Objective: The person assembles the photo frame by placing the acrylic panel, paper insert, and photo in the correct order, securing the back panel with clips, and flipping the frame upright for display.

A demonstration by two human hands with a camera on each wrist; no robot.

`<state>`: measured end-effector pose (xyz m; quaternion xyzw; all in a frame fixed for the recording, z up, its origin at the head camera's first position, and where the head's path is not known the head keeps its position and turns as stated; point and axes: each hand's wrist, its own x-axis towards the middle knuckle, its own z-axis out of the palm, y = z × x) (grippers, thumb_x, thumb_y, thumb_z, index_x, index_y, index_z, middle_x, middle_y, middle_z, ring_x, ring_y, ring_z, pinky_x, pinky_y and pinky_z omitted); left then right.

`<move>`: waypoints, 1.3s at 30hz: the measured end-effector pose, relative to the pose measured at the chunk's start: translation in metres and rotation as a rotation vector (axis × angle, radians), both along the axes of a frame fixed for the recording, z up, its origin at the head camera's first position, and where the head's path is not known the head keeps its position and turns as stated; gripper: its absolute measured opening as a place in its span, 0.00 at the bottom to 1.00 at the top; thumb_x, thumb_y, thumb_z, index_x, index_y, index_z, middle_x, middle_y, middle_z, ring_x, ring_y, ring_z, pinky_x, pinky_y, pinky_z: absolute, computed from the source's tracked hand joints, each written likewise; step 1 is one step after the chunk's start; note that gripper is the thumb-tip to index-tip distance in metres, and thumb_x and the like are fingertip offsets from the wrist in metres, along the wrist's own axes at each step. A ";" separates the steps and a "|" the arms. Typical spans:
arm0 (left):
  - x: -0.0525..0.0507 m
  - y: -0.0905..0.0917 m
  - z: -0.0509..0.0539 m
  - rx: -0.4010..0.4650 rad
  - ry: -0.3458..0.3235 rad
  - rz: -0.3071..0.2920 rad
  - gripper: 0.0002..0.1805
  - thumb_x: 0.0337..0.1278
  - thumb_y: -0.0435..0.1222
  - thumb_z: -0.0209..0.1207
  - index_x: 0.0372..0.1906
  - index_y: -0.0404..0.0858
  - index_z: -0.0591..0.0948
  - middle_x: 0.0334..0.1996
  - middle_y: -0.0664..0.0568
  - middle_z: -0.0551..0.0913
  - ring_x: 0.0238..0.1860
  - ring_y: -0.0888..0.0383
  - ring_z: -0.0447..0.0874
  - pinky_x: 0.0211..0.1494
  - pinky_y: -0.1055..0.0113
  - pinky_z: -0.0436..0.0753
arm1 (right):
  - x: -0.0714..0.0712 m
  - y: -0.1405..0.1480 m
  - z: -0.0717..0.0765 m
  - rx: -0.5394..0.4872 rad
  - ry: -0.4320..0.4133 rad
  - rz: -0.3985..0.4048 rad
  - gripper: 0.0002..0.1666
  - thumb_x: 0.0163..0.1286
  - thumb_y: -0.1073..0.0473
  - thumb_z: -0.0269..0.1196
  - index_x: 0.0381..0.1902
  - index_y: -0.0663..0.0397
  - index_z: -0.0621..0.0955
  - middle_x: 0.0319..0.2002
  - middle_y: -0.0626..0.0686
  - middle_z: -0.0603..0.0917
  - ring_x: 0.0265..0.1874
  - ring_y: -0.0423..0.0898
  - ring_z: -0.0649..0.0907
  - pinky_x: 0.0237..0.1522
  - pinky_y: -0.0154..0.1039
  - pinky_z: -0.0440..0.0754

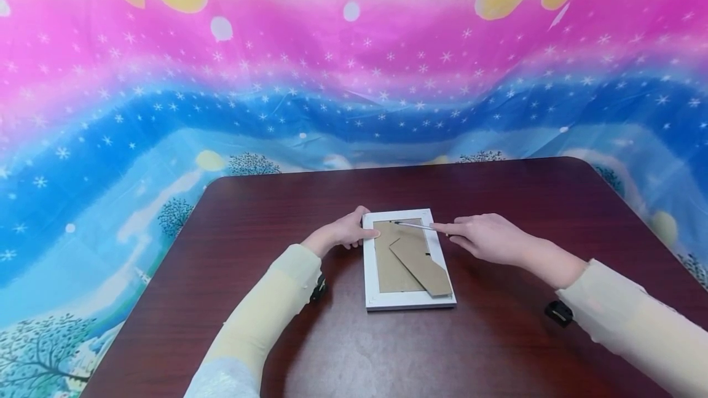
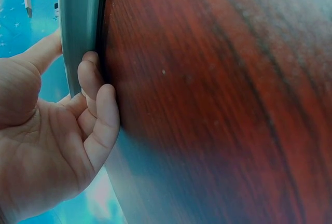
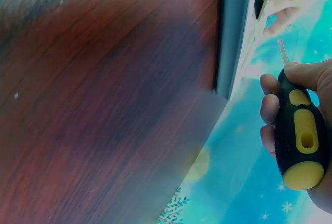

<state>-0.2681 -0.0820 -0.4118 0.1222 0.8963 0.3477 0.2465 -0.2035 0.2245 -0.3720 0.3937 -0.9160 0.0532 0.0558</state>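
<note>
Black-and-yellow screwdriver (image 3: pixel 302 125) clamped in right fingers (image 3: pixel 270 109); left fingers (image 2: pixel 107 112) pinch white rectangular board-backed frame (image 1: pixel 394 270) at 10 o'clock, on red-brown wood-grain desk (image 1: pixel 282 207); hold blade (image 1: pixel 415 225) shallow at 12 o'clock, lever gently

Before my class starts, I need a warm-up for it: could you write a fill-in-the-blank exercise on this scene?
The screwdriver is held in the ____ hand.
Its handle is black and ____.
The picture frame lies face ____.
The left hand grips it, its ____ on top.
Missing words: right; yellow; down; thumb.
</note>
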 end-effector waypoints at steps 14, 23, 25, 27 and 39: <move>-0.001 0.001 0.002 0.009 0.001 0.008 0.31 0.66 0.45 0.60 0.65 0.39 0.60 0.26 0.45 0.75 0.26 0.53 0.74 0.26 0.63 0.75 | 0.008 -0.024 0.000 0.050 0.025 0.090 0.25 0.63 0.59 0.68 0.59 0.43 0.81 0.19 0.40 0.74 0.11 0.35 0.60 0.16 0.31 0.62; 0.000 0.001 0.002 0.020 0.003 0.006 0.31 0.65 0.45 0.61 0.65 0.39 0.60 0.25 0.44 0.75 0.26 0.53 0.74 0.26 0.63 0.74 | 0.008 -0.035 0.000 0.068 0.018 0.131 0.23 0.63 0.62 0.67 0.57 0.44 0.82 0.22 0.41 0.74 0.14 0.34 0.61 0.16 0.29 0.60; 0.001 0.001 0.001 0.019 0.005 0.005 0.31 0.65 0.45 0.61 0.65 0.39 0.60 0.25 0.45 0.75 0.26 0.53 0.73 0.26 0.63 0.74 | 0.008 -0.036 0.001 0.080 0.033 0.135 0.23 0.63 0.63 0.67 0.56 0.44 0.83 0.22 0.41 0.73 0.14 0.34 0.61 0.16 0.29 0.60; 0.001 0.001 0.001 0.018 0.008 0.004 0.31 0.65 0.45 0.60 0.65 0.39 0.60 0.26 0.45 0.75 0.26 0.53 0.73 0.26 0.64 0.74 | 0.007 -0.037 0.001 0.093 0.040 0.134 0.22 0.63 0.63 0.68 0.55 0.45 0.83 0.22 0.41 0.73 0.13 0.34 0.60 0.15 0.29 0.60; 0.002 -0.001 0.001 0.020 0.003 0.005 0.32 0.66 0.45 0.60 0.65 0.38 0.59 0.26 0.45 0.74 0.25 0.53 0.73 0.26 0.64 0.74 | 0.008 -0.040 0.006 0.132 0.064 0.135 0.24 0.60 0.63 0.70 0.55 0.43 0.83 0.20 0.41 0.71 0.13 0.34 0.59 0.15 0.29 0.59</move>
